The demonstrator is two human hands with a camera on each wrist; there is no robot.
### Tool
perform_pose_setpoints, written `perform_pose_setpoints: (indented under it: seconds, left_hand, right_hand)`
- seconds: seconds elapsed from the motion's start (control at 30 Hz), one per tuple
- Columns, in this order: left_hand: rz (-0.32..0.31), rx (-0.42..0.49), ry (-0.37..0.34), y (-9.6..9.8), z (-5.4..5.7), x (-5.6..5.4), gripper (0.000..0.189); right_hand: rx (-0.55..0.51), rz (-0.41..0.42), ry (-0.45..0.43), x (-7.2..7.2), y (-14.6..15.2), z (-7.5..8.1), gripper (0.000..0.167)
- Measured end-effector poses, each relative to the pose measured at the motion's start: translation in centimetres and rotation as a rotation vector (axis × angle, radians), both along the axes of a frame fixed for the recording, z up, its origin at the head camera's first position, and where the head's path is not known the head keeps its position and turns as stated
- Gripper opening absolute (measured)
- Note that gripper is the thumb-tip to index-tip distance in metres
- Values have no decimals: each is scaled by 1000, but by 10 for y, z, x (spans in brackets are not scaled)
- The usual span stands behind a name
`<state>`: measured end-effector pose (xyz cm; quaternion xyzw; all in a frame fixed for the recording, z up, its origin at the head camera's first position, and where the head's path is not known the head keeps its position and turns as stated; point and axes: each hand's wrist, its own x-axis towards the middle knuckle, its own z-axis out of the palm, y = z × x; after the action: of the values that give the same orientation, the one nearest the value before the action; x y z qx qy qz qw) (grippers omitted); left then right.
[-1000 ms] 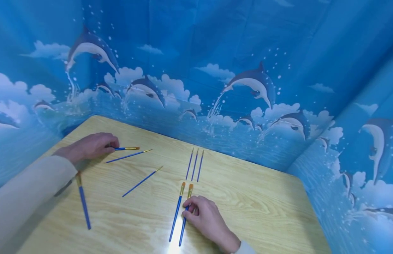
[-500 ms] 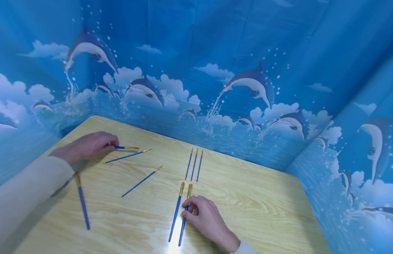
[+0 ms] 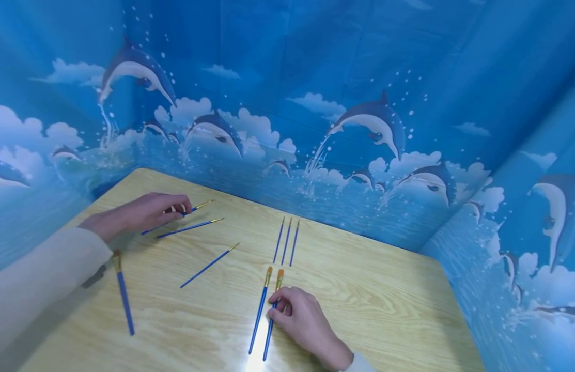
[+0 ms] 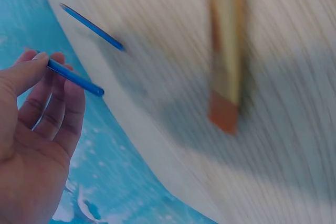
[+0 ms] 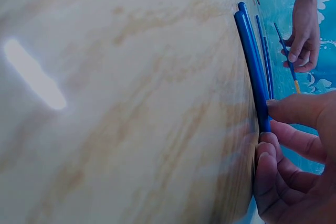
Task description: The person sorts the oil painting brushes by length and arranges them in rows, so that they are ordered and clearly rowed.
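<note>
My left hand [image 3: 148, 212] is over the far left of the table, pinching a blue-handled paintbrush [image 3: 202, 205] between thumb and fingers. In the left wrist view that paintbrush's handle [image 4: 79, 81] pokes out past the fingertips and looks raised off the table. My right hand [image 3: 306, 323] pinches a flat orange-tipped paintbrush [image 3: 268, 338], which lies on the table near the front. Close on its left, and nearly parallel, lies another flat paintbrush [image 3: 258, 320]. Fingers hide part of both held brushes.
Three thin paintbrushes [image 3: 285, 242] lie side by side beyond the flat pair. Two more thin ones, a nearer brush [image 3: 210, 265] and a farther brush [image 3: 189, 228], lie slanted. A wide flat brush [image 3: 124, 302] rests at left. Dolphin-printed cloth [image 3: 287, 129] surrounds the wooden table [image 3: 385, 299].
My left hand has shifted slightly right, and its paintbrush has turned so the bristle end points farther away from me. The right hand and its brush stay where they were.
</note>
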<state>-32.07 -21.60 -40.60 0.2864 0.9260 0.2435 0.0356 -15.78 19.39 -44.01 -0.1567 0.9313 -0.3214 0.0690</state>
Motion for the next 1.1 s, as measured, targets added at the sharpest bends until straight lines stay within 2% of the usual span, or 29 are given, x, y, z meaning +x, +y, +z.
perform_pose_setpoints:
  seconds: [0.23,0.5,0.6,0.73,0.9,1.1]
  left_hand:
    - [-3,68,-115,32,5,15,24]
    - [-17,203,-334,78,2,43,23]
    - [-12,215,-380,95,-1,56,21]
    - [-47,193,-371,115,-6,73,19]
    - [-119,161,-314,134,-14,94,18]
    - [-158,85,-186,152,-23,116,17]
  right_hand:
    - [-2,-5,-12,0,1,0,16]
    - [-5,-5,-14,0,1,1,16]
    - [-2,-8,-18,0,1,1,16]
    - [2,-13,-13,0,1,1,16]
    - [-1,-13,-2,0,1,0,17]
    - [-12,-4,15,0,1,0,17]
